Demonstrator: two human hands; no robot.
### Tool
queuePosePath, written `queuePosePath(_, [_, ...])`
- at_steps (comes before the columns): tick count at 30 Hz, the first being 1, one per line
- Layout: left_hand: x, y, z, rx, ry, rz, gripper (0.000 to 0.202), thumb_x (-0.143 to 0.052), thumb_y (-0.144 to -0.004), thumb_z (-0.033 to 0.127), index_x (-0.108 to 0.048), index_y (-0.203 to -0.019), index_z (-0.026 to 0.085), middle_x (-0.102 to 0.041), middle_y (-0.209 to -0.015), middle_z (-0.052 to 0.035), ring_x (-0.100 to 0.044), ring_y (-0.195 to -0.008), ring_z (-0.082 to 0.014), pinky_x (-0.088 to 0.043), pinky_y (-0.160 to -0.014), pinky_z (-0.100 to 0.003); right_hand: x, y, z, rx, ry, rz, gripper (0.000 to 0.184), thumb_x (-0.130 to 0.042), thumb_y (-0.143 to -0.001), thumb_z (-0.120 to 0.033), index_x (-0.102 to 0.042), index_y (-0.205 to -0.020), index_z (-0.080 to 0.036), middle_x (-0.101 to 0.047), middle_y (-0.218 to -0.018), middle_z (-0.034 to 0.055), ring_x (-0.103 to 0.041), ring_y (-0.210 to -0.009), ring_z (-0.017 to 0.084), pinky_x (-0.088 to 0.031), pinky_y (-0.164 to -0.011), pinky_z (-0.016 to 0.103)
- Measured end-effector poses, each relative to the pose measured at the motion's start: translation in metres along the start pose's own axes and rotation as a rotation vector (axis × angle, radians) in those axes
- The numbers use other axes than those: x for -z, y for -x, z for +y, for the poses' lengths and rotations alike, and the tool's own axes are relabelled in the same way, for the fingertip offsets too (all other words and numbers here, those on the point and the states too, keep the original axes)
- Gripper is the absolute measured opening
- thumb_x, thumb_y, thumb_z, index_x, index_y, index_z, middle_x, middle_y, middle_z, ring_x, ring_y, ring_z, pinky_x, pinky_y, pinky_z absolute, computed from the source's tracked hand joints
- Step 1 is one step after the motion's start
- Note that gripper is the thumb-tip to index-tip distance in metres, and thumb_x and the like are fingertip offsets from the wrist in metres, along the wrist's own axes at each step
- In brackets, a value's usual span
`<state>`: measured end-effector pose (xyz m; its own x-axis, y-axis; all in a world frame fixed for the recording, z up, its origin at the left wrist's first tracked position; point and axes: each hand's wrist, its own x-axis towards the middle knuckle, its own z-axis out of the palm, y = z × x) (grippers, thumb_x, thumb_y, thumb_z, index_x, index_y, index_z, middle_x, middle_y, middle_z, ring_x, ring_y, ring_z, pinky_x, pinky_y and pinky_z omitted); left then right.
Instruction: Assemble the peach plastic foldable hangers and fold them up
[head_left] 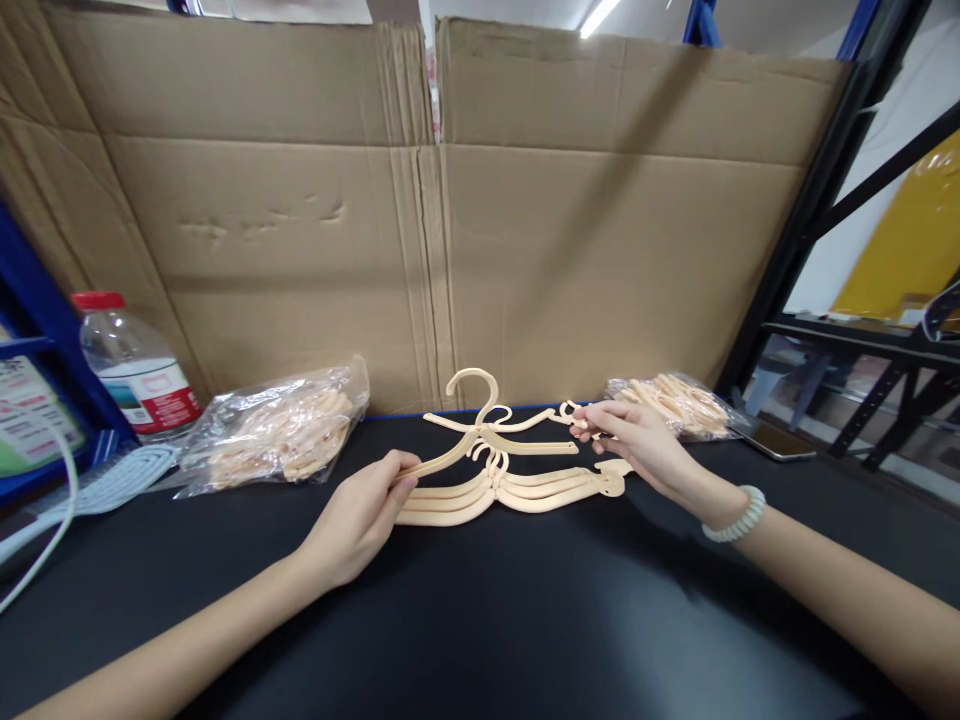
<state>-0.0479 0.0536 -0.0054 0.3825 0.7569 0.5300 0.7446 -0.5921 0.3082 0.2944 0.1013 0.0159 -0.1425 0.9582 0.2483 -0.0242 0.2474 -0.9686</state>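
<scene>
- One cream hanger (529,446) is held just behind a hanger stack (544,502) of at least three; two bags (281,440) flank the stack.
- Left hand (364,515) pinches the held hanger's arm; right hand (637,435) is nearly closed, any hold unclear.
- Tabletop (495,620) spreads before the stack; cardboard (622,230) blocks behind.
- Held hanger: slim, smooth, hook upright.

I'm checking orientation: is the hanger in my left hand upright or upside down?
Upright: on the clothes hanger, the hook curves above the arm that your left hand grips.
</scene>
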Motion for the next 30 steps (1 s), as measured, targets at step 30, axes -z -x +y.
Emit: queuePosePath(30, [-0.001,0.001,-0.004,0.014,0.013,-0.009,0.02,-0.034,-0.099,0.034,-0.049,-0.099,0.021,-0.054,-0.072,0.0024,-0.054,-0.063,-0.017,-0.04,-0.061,-0.027,0.006,-0.003,0.009,-0.266,-0.274,-0.239,0.032,-0.084,-0.066,-0.035,-0.061,-0.078,-0.017,-0.064,-0.079,0.0006,-0.063,-0.079,0.014,-0.052,-0.079,0.029])
